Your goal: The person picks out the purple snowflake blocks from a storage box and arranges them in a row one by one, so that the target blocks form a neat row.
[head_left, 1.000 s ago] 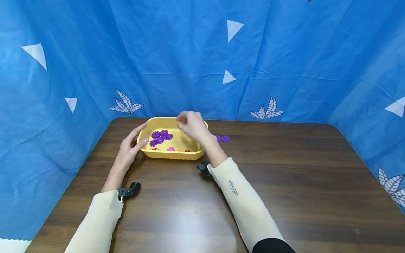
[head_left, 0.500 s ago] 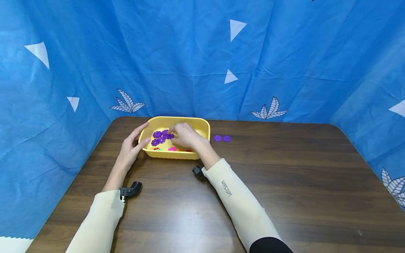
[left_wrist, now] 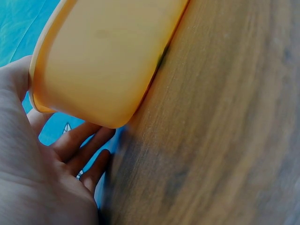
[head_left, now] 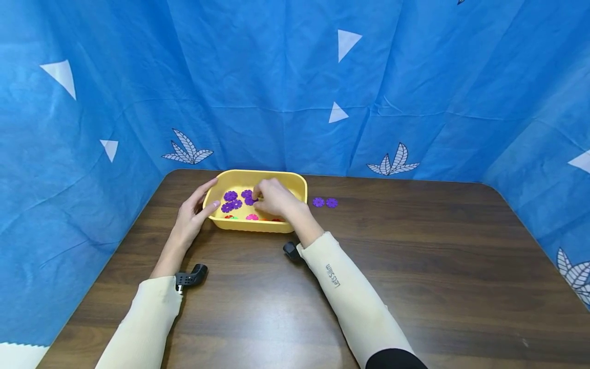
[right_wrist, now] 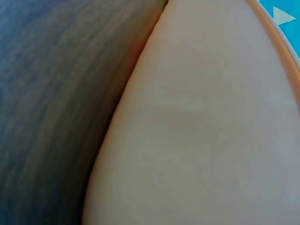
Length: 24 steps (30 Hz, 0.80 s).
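In the head view a shallow yellow plastic tray [head_left: 251, 226] stands near the table's back edge. My left hand [head_left: 188, 218] holds its left end, thumb over the rim and fingers spread along the outside; the left wrist view shows the same hold on the tray wall [left_wrist: 108, 61]. My right hand [head_left: 275, 199] reaches inside, its curled fingertips at a purple flower-shaped disc [head_left: 249, 201] that they partly hide. More purple discs [head_left: 231, 196] lie to the left of it. The tray's outer wall [right_wrist: 187, 117] fills most of the right wrist view, where no fingers show.
Two purple discs [head_left: 324, 203] lie side by side on the wooden table [head_left: 415, 256], right of the tray. Along the tray's near inner wall are pink [head_left: 252, 217], red, green and orange pieces, partly hidden. A blue curtain [head_left: 295, 77] hangs behind.
My right hand has lowered into the tray from above its middle and come to the purple discs. Some of these have shifted right, apart from the others. My left hand keeps its hold.
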{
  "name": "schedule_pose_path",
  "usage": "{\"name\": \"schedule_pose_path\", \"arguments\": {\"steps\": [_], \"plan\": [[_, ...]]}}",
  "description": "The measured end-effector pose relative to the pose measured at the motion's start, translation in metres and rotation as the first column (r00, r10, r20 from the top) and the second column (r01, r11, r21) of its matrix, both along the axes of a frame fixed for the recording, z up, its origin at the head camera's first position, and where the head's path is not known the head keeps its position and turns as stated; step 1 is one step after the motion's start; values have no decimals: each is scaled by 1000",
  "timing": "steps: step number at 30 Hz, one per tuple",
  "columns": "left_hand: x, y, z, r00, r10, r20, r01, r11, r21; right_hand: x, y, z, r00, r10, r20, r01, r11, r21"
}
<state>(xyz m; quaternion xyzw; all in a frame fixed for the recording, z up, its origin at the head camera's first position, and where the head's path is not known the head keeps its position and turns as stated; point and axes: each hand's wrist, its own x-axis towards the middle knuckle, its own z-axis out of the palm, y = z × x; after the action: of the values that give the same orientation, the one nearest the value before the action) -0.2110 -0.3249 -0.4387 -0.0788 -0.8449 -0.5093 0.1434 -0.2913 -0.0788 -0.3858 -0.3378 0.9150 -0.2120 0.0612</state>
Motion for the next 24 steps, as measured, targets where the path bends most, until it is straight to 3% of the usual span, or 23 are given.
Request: {"name": "schedule_pose_path", "arguments": {"steps": [9, 13, 20, 24], "plan": [[-1, 0, 0, 1000, -2, -5, 2, 1000, 8, -2, 3, -1, 997, -39, -73, 36, 999, -36], [-1, 0, 0, 1000, 1, 2, -1, 1000, -4, -3, 1, -3, 996, -7, -87, 3, 999, -51], [22, 20, 36, 999, -6, 32, 6, 1000, 0, -2, -2, -6, 995, 28, -91, -30, 999, -22], [22, 20, 35, 999, 2, 38, -2, 1000, -3, -2, -3, -7, 997, 14, -81, -17, 999, -32]]}}
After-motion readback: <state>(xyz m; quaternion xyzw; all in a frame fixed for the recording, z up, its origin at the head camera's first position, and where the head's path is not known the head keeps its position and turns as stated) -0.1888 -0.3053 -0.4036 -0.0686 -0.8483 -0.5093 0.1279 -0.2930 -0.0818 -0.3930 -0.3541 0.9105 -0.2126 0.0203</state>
